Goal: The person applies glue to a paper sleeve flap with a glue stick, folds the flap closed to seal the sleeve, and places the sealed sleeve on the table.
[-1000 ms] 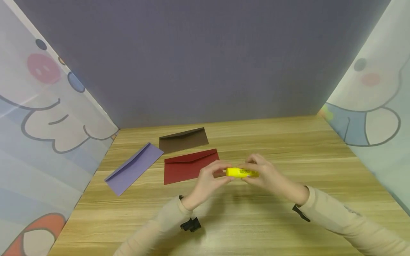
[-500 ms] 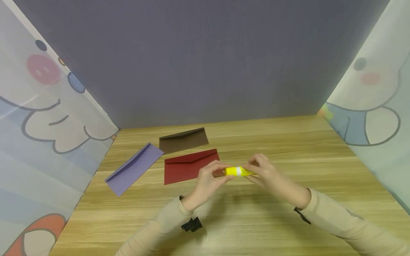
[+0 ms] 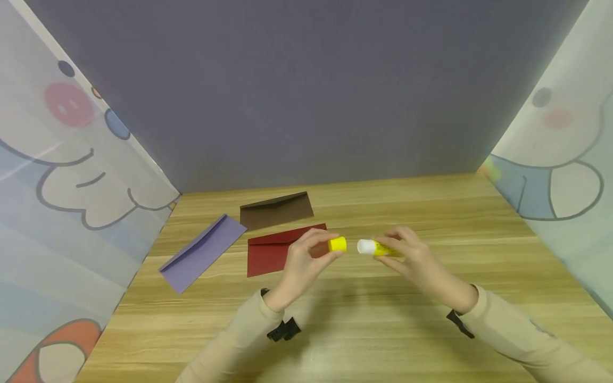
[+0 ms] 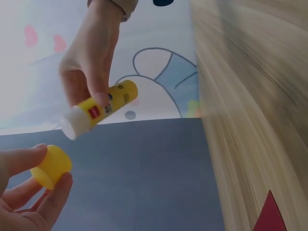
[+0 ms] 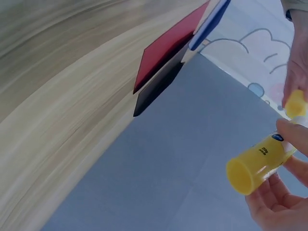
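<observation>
The left hand (image 3: 300, 264) pinches the removed cap (image 3: 337, 244), the right hand (image 3: 417, 256) the glue (image 3: 366, 247); envelopes (image 3: 265, 257) towards the table's (image 3: 479, 244) left edge lie untouched.

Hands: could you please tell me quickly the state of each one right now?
Left hand: closed, pinching the yellow cap between thumb and fingers.
Right hand: closed, holding the yellow tube, apart from the cap.

A red envelope (image 3: 268, 256) lies on a wooden table (image 3: 383, 346) — a brown envelope (image 3: 276, 213) behind it, a purple envelope (image 3: 203, 254) to its left. At the red envelope's right end, a person's left hand (image 3: 303, 260) pinches a yellow cap (image 3: 337, 244). Further right of that envelope, the right hand (image 3: 415, 258) holds a yellow tube (image 3: 381, 249) — white end facing the cap, apart.
</observation>
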A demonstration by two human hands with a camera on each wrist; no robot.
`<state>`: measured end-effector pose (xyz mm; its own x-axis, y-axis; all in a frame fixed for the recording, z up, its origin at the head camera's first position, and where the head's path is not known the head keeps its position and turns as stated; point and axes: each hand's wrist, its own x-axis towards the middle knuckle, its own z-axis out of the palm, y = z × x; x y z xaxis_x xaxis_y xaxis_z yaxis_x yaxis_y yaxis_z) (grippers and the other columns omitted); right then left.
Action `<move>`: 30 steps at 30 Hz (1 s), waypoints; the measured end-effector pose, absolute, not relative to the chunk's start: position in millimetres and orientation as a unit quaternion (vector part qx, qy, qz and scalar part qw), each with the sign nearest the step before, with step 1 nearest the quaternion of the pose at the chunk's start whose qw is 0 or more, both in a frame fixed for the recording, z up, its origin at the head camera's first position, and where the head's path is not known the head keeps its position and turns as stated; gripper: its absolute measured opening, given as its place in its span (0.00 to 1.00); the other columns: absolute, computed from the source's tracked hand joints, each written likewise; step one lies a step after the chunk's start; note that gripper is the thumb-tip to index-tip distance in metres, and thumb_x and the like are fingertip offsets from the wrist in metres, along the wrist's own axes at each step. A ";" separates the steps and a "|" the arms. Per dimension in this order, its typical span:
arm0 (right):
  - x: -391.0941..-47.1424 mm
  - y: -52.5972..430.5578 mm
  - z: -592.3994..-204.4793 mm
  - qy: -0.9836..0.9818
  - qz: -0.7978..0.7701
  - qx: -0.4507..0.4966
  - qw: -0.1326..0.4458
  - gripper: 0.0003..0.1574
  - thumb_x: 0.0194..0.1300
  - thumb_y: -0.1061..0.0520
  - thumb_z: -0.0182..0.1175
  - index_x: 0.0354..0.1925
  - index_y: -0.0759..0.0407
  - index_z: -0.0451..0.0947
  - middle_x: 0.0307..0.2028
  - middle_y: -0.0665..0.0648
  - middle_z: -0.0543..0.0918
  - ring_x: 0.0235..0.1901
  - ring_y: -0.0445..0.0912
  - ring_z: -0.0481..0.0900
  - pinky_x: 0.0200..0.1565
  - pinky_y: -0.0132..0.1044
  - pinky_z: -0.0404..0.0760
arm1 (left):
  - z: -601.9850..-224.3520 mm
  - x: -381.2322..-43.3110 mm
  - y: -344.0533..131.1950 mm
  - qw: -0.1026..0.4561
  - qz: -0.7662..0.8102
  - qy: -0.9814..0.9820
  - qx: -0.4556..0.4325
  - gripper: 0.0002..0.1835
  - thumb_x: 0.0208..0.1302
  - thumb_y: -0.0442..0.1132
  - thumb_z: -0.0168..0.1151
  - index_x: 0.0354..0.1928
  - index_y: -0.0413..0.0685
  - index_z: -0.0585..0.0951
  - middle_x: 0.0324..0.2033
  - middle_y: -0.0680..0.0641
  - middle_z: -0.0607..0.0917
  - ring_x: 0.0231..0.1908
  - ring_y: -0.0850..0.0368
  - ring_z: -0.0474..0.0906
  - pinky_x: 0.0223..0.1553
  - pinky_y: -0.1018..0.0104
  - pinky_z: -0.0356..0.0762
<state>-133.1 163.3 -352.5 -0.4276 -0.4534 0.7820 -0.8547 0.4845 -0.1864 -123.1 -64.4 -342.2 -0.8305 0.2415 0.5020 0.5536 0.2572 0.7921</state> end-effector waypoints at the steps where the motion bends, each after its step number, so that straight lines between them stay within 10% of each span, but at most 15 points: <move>1: -132.9 164.1 -352.1 -0.790 0.306 0.410 0.338 0.28 0.60 0.44 0.47 0.36 0.68 0.79 0.34 0.59 0.75 0.31 0.47 0.73 0.34 0.22 0.75 | -342.6 -124.0 -64.6 0.139 -0.555 -0.780 -0.254 0.15 0.47 0.31 0.66 0.41 0.38 0.80 0.37 0.47 0.79 0.36 0.57 0.78 0.37 0.72 0.77; 9: -131.4 171.9 -345.7 -0.779 0.379 0.374 0.332 0.28 0.55 0.44 0.55 0.36 0.70 0.78 0.32 0.59 0.77 0.33 0.43 0.74 0.42 0.18 0.70 | -346.3 -135.9 -62.5 0.121 -0.545 -0.791 -0.251 0.17 0.49 0.30 0.64 0.45 0.38 0.79 0.40 0.44 0.77 0.38 0.53 0.78 0.37 0.73 0.77; 17: -123.5 180.3 -331.6 -0.788 0.453 0.317 0.270 0.29 0.29 0.79 0.67 0.37 0.71 0.76 0.35 0.52 0.77 0.39 0.31 0.73 0.44 0.21 0.73 | -351.6 -150.6 -57.2 0.103 -0.509 -0.820 -0.240 0.19 0.51 0.34 0.63 0.48 0.40 0.77 0.40 0.46 0.78 0.42 0.55 0.77 0.42 0.72 0.76; 30: -117.3 184.8 -330.2 -0.807 0.470 0.291 0.206 0.25 0.39 0.76 0.66 0.40 0.67 0.76 0.38 0.47 0.76 0.40 0.32 0.73 0.44 0.24 0.74 | -370.5 -176.1 -54.0 0.070 -0.473 -0.856 -0.196 0.17 0.50 0.32 0.65 0.45 0.39 0.78 0.41 0.43 0.80 0.38 0.52 0.78 0.40 0.62 0.77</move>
<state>-117.3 184.8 -330.2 -0.7462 -0.2755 0.6060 -0.6631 0.3888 -0.6397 -176.1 -54.0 -370.5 -0.9132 0.2700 0.3052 0.4021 0.4751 0.7827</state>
